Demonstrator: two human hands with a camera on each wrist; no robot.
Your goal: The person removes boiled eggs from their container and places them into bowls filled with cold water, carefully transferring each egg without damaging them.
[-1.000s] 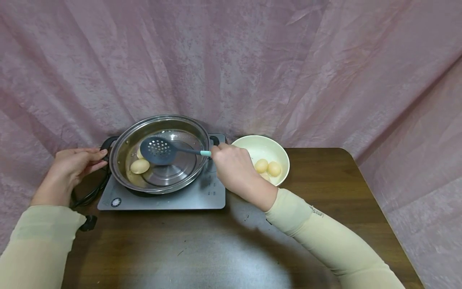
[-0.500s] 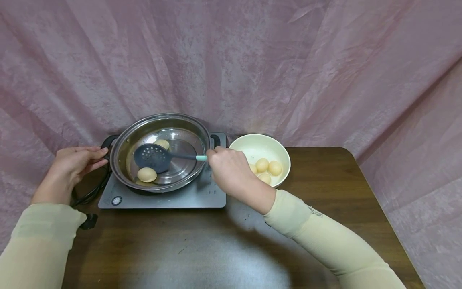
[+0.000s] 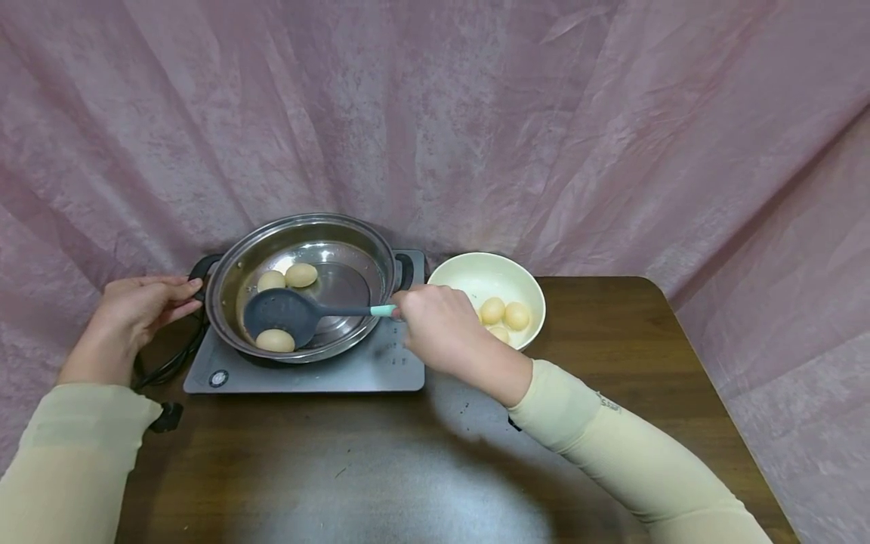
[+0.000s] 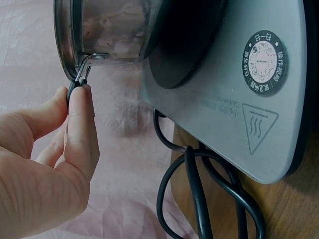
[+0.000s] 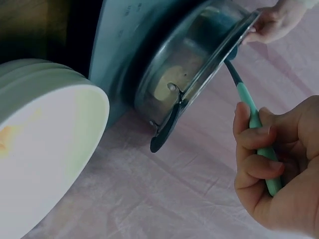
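Note:
My left hand (image 3: pixel 139 313) pinches the black side handle (image 4: pixel 71 94) of a wide steel pot (image 3: pixel 302 221) between thumb and fingers. My right hand (image 3: pixel 445 325) grips the mint-green handle (image 5: pixel 253 117) of a grey skimmer. The skimmer's head (image 3: pixel 279 308) is down inside the pot, tilted, its holes mostly unseen. Against its near edge lies one egg (image 3: pixel 275 341); two others, a left egg (image 3: pixel 270 280) and a right egg (image 3: pixel 301 275), lie side by side behind it. Some liquid seems to cover the pot's bottom.
Beneath the pot is a grey induction cooker (image 3: pixel 367 378), with black cables (image 4: pixel 199 194) at its left. A pale green bowl (image 3: pixel 476 266) holding several eggs (image 3: pixel 517 316) stands right of it, partly behind my right hand. A pink curtain (image 3: pixel 435 136) hangs behind the table (image 3: pixel 612 332).
The skimmer's head has moved nearer the pot's front and tilted. One egg shifted toward the pot's near side, and the two behind came into full view. My left hand has stayed on the handle.

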